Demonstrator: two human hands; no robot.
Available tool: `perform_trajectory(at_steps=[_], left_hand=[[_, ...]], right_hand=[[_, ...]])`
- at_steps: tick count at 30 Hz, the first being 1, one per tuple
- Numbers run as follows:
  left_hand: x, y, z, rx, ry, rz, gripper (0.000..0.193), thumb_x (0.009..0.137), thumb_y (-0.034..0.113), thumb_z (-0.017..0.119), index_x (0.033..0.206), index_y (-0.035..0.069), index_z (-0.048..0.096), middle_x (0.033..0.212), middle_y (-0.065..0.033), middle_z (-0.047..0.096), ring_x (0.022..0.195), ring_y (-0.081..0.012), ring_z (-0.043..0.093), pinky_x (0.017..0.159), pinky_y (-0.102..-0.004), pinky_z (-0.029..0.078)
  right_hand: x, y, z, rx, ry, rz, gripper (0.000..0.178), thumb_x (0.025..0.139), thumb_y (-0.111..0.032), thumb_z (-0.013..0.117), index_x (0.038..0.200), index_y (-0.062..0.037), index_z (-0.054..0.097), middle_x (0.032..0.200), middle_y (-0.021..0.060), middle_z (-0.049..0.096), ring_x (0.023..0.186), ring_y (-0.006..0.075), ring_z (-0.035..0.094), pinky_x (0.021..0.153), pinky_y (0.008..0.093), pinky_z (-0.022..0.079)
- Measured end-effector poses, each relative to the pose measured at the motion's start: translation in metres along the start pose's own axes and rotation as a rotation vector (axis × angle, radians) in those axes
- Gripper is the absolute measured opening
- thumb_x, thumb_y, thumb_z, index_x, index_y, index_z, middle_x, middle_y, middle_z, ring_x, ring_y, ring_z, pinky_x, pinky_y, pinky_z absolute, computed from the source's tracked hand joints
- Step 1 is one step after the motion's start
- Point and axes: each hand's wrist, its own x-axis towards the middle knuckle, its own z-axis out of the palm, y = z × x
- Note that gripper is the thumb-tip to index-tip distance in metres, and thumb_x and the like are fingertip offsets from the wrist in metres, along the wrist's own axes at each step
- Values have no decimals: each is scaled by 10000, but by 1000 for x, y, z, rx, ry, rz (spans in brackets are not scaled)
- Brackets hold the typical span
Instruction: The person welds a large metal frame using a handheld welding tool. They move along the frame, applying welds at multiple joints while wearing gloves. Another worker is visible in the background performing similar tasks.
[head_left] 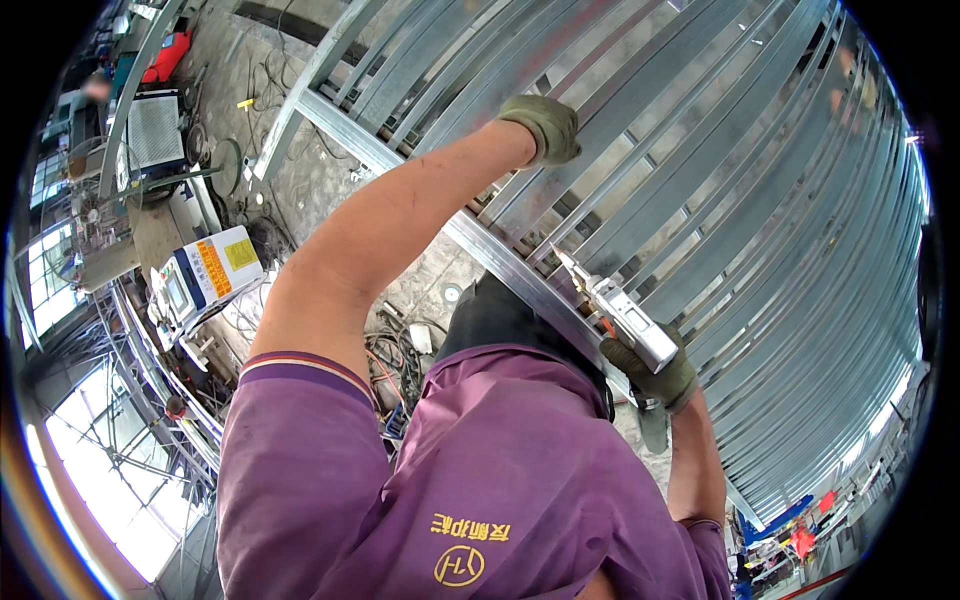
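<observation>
My left hand [545,130], in an olive-green work glove, reaches out over the grey metal railing [660,220]. Its fingers curl closed around one of the slats, though their tips are partly hidden. On the right, my gloved right hand [655,370] grips a handheld welding gun [625,315] with a silver-white body. The gun's narrow nozzle [568,260] points up and to the left, close to where the slats meet the railing's near rail [500,255]. Part of the gun's handle is covered by the glove.
A white boxy machine [210,275] with a small screen stands at the left. Cables and hoses [390,360] lie on the concrete floor near my body. Further left are a grey vented unit [155,130] and a red object [168,57]. Many parallel slats stretch away right.
</observation>
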Motion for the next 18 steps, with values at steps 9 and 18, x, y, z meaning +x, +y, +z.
perform_trajectory(at_steps=[9, 18], left_hand=[[25, -14, 4, 210, -120, 52, 549, 1059, 538, 619, 1344, 100, 786, 1387, -151, 768, 1291, -347, 730, 1086, -506, 565], [13, -24, 0, 35, -220, 37, 539, 1019, 556, 710, 1213, 66, 823, 1116, -113, 839, 1112, -311, 790, 1029, -478, 584]], right_hand=[[5, -18, 5, -161, 46, -101, 367, 960, -337, 886, 1220, -94, 794, 941, 140, 802, 810, 319, 774, 747, 392, 617], [7, -35, -15, -50, -29, -14, 372, 945, -294, 916, 1225, -81, 795, 931, 101, 797, 808, 241, 758, 762, 356, 607]])
